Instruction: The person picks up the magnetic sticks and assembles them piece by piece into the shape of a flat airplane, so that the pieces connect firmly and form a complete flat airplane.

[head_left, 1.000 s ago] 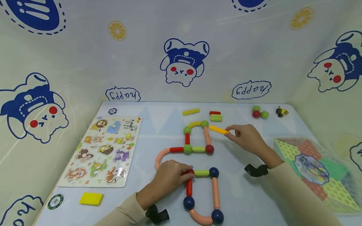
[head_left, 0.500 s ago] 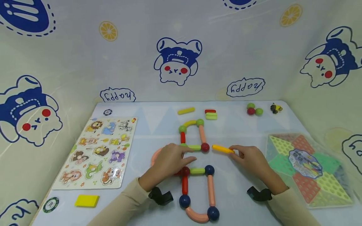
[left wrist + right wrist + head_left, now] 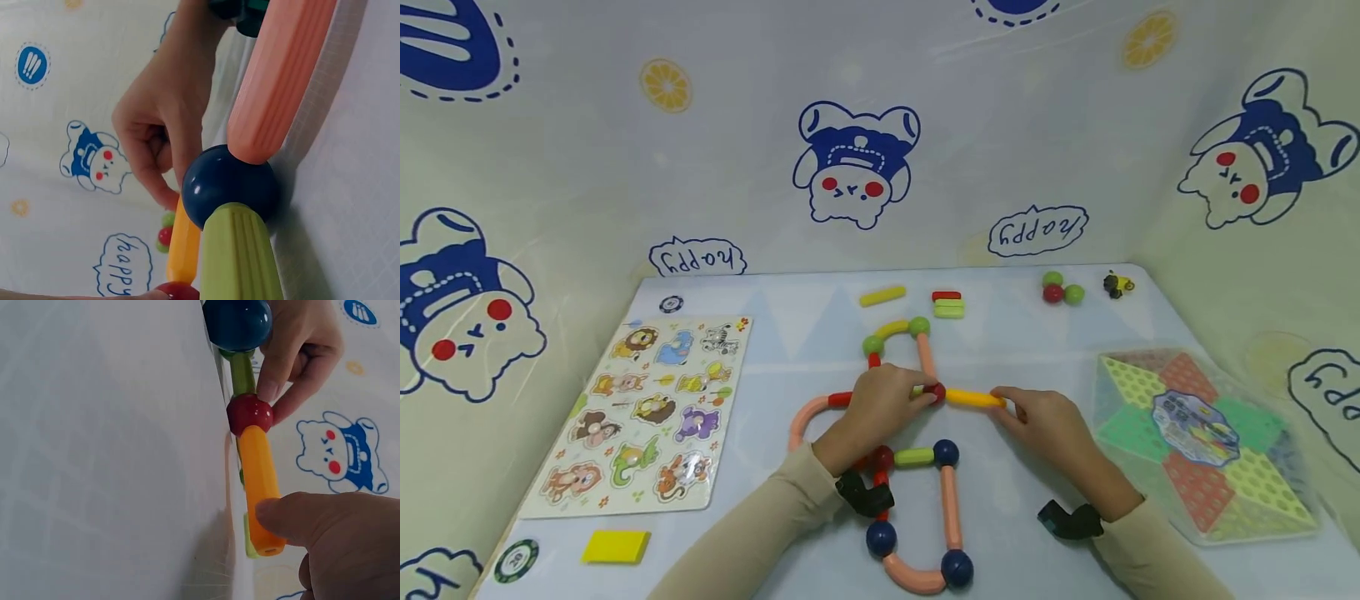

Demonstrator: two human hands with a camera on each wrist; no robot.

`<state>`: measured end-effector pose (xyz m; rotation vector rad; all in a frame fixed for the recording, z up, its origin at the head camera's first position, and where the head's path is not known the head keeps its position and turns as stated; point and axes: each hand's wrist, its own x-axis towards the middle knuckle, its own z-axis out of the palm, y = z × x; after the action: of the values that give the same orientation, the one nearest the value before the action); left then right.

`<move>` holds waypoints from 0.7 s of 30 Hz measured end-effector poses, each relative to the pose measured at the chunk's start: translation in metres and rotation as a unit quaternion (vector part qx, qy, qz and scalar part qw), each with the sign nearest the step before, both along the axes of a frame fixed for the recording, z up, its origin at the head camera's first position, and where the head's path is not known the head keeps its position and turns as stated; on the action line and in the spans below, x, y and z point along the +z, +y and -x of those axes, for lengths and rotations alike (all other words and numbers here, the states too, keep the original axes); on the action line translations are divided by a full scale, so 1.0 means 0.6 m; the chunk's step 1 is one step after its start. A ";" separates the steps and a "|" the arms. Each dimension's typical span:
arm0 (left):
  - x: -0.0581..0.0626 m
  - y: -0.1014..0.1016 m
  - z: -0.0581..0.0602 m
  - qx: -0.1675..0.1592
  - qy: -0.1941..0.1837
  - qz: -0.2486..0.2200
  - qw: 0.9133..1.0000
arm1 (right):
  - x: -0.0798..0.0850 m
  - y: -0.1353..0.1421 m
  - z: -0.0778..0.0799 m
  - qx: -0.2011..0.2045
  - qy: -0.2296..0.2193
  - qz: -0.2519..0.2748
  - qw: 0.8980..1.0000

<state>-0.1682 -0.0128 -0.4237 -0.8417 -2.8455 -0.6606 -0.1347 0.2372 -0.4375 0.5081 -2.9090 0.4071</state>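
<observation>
My right hand (image 3: 1051,429) pinches the outer end of an orange magnetic stick (image 3: 973,399). The stick's other end meets a red ball (image 3: 250,414), with no gap visible in the right wrist view. Thumb and finger of my left hand (image 3: 880,407) hold that ball from the other side. Both belong to a flat figure of sticks and balls: a yellow curved stick (image 3: 892,328) tops it, and a pink curved stick (image 3: 913,577) joins two navy balls (image 3: 957,568) at the bottom. My left hand and sleeve hide part of the figure's middle.
Loose sticks (image 3: 949,308) and a yellow stick (image 3: 883,296) lie behind the figure. Green and red balls (image 3: 1053,293) and a toy vehicle (image 3: 1118,285) sit back right. An animal puzzle board (image 3: 640,417) lies left, a clear patterned case (image 3: 1206,442) right.
My right hand has brought the orange stick toward me, from beside the upper green ball to the red ball. My left hand has moved from the lower red ball up to this one.
</observation>
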 end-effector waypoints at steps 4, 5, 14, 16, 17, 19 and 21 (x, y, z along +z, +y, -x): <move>-0.004 -0.003 0.001 -0.004 0.001 -0.010 1.000 | 0.002 -0.004 -0.003 0.002 -0.005 0.000 1.000; -0.004 -0.004 0.000 -0.005 -0.001 -0.011 1.000 | 0.002 -0.004 -0.004 0.004 -0.007 0.002 1.000; 0.000 -0.006 0.001 -0.007 -0.004 -0.006 1.000 | 0.002 -0.003 -0.010 0.017 -0.013 0.024 0.999; 0.001 -0.005 0.002 -0.006 -0.009 -0.006 1.000 | -0.001 -0.001 -0.010 0.021 -0.006 0.033 0.999; 0.001 -0.004 0.001 -0.005 -0.011 -0.007 1.000 | -0.003 0.001 -0.010 0.024 0.001 0.040 0.999; 0.001 -0.002 0.001 -0.003 -0.016 -0.003 1.000 | -0.006 0.004 -0.008 0.031 0.012 0.054 0.998; 0.002 0.000 0.000 -0.002 -0.017 0.001 1.000 | -0.004 0.007 -0.003 0.036 0.018 0.060 0.997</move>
<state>-0.1685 -0.0128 -0.4224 -0.8456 -2.8761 -0.6786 -0.1328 0.2414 -0.4397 0.5962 -2.8177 0.5729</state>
